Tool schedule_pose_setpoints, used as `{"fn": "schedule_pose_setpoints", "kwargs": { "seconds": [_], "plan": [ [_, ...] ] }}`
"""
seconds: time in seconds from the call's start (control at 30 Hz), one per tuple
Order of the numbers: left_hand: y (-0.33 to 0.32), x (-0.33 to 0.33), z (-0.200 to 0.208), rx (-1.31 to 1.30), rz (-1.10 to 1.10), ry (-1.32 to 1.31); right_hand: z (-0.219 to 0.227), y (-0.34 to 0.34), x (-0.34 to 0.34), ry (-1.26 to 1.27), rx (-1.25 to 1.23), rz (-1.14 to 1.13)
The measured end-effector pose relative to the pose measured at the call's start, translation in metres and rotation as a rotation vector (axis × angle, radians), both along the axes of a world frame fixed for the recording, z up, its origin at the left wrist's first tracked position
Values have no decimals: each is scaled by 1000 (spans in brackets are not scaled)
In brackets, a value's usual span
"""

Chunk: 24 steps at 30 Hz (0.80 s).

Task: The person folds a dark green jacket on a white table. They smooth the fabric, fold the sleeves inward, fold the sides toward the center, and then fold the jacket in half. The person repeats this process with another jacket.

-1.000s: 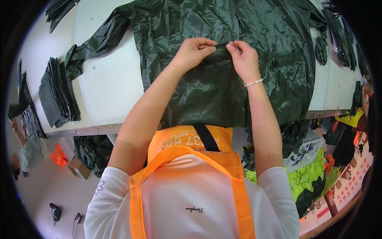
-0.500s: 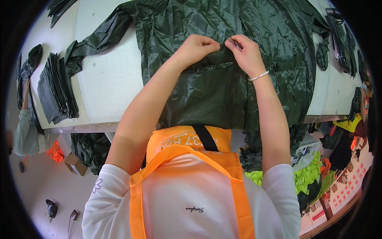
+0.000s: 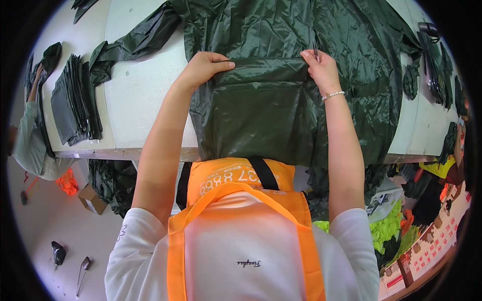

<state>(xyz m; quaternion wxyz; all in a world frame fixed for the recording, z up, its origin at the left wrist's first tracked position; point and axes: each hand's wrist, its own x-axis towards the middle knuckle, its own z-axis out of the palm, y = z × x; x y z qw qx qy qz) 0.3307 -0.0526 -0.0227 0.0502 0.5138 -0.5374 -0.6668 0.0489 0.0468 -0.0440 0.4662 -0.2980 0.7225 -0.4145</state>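
Note:
A shiny dark green waterproof jacket [image 3: 261,123] is spread over the table, its near hem hanging at the front edge. My left hand [image 3: 205,69] pinches the left end of a pocket's upper edge on it, thumb pointing right. At the right end of the same edge, my right hand [image 3: 322,70] grips the fabric between thumb and fingers. Small thread snips [image 3: 315,46] are tucked in that hand, their thin points sticking up past the fingers. Between both hands the pocket edge [image 3: 268,62] is stretched nearly straight. One sleeve [image 3: 135,45] reaches out to the left.
Stacks of folded dark green pieces lie at the left [image 3: 75,100] and right [image 3: 434,65] of the white table [image 3: 143,108]. A co-worker [image 3: 32,133] stands at the far left. Below the table are a cardboard box [image 3: 92,199] and bright yellow-green fabric [image 3: 386,226].
My hands have moved apart, the left one leftward and slightly down, the right one a little right and down. The pocket edge between them is now pulled straight.

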Motion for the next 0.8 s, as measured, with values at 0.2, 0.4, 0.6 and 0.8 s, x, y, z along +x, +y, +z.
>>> {"fn": "schedule_pose_setpoints", "kwargs": {
  "seconds": [0.2, 0.4, 0.6, 0.8],
  "plan": [
    [2, 8, -10, -155, 46, 5, 3, 4, -4, -66, -8, -10],
    [5, 20, 0, -160, 76, -32, 5, 3, -1, -82, -24, -19],
    [11, 33, -4, -141, 251, 107, 3, 1, -2, -55, -2, -9],
    [23, 55, 2, -261, 520, 64, -5, 1, -6, -3, 26, 6]
  ]
}}
